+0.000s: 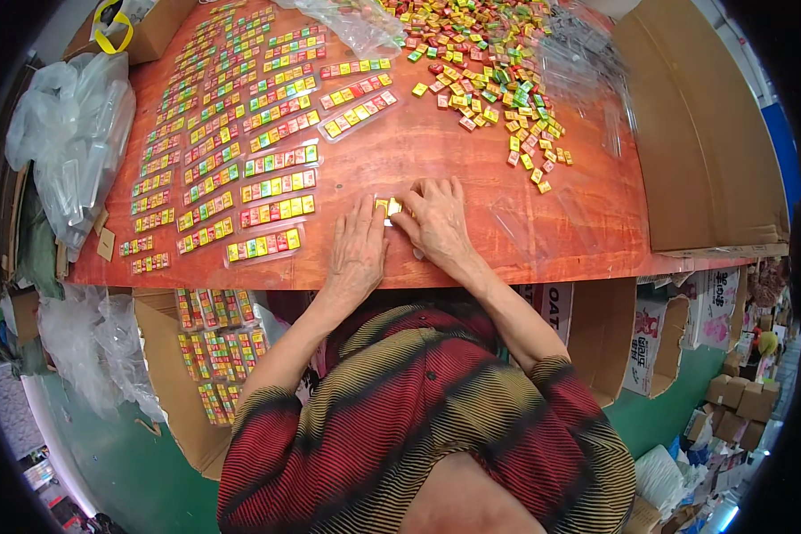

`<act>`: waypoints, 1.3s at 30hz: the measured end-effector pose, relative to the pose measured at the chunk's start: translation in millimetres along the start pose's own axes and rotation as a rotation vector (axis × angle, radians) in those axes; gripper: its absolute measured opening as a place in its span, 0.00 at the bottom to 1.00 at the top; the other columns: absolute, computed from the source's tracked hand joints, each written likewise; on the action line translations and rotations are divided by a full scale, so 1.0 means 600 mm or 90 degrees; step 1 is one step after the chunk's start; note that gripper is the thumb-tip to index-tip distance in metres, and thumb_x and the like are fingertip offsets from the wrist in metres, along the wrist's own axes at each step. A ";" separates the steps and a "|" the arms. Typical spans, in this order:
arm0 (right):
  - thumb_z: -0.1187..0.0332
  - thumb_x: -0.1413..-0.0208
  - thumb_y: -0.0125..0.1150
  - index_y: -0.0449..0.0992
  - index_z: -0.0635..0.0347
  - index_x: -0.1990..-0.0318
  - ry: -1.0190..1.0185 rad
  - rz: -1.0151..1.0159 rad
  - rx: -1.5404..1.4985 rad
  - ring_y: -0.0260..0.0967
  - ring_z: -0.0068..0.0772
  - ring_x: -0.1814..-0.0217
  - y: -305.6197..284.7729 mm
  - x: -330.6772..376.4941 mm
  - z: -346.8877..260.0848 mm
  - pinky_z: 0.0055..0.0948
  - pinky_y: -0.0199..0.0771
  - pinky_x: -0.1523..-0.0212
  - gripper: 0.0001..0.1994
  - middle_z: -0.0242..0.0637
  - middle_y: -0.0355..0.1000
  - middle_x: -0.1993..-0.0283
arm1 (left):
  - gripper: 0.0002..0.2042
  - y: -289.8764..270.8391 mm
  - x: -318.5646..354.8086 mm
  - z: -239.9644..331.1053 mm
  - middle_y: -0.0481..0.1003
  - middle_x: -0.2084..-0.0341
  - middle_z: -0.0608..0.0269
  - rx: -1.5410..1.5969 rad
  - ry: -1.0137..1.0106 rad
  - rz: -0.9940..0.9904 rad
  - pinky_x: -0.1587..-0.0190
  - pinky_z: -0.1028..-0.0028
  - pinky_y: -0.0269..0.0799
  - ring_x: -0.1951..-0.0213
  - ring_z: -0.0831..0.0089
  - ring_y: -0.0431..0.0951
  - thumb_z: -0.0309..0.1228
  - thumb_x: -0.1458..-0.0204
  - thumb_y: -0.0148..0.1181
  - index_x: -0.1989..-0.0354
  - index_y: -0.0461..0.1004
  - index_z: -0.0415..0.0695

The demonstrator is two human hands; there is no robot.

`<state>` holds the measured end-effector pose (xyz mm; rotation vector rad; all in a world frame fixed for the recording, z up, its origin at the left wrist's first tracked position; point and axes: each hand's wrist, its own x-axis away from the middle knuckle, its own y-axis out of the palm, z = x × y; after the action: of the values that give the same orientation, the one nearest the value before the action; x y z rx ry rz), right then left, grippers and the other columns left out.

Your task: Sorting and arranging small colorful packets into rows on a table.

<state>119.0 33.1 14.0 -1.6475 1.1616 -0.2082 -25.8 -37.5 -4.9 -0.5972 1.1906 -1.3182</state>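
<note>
Near the table's front edge, my left hand (358,247) lies palm down with its fingers stretched out and close together. Its fingertips touch the left end of a clear plastic tray that is mostly covered by my hands. My right hand (440,224) bends over the other end, thumb and fingers pinched at a small yellow box (382,205) in that tray. How many boxes sit beneath the fingers is hidden. Left of my hands lie rows of filled trays (278,211) with red, yellow and green boxes. A loose pile of the same boxes (498,89) spreads at the back right.
The red table (365,165) has a curved-looking front edge. Clear empty trays (512,222) lie to the right, with more heaped at the back right. A tall cardboard box (694,133) stands at the right. Plastic bags (71,133) hang at the left; below, a carton (165,383) holds filled trays.
</note>
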 end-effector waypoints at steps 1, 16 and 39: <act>0.64 0.58 0.61 0.75 0.55 0.66 0.003 0.000 0.011 0.61 0.38 0.58 0.001 -0.002 -0.004 0.45 0.52 0.51 0.11 0.36 0.65 0.65 | 0.24 0.000 0.000 0.001 0.57 0.45 0.42 -0.006 0.001 0.000 0.45 0.55 0.53 0.45 0.51 0.59 0.28 0.53 0.52 0.47 0.59 0.33; 0.67 0.47 0.51 0.61 0.63 0.44 0.113 0.004 -0.034 0.48 0.46 0.35 -0.075 0.051 0.052 0.46 0.45 0.37 0.22 0.46 0.56 0.40 | 0.30 -0.019 -0.010 0.038 0.52 0.41 0.47 -0.024 0.001 -0.054 0.42 0.49 0.47 0.41 0.50 0.52 0.38 0.53 0.54 0.42 0.54 0.39; 0.68 0.50 0.49 0.59 0.68 0.44 0.059 -0.156 0.086 0.46 0.50 0.35 -0.039 0.091 0.012 0.58 0.44 0.41 0.25 0.49 0.52 0.39 | 0.38 0.017 -0.028 0.050 0.50 0.40 0.47 -0.046 -0.025 -0.107 0.43 0.45 0.43 0.39 0.50 0.49 0.47 0.56 0.56 0.41 0.52 0.37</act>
<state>164.8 -4.4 8.3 -1.6719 0.9887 -0.5132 8.2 -27.9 1.9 -0.7861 1.1797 -1.4012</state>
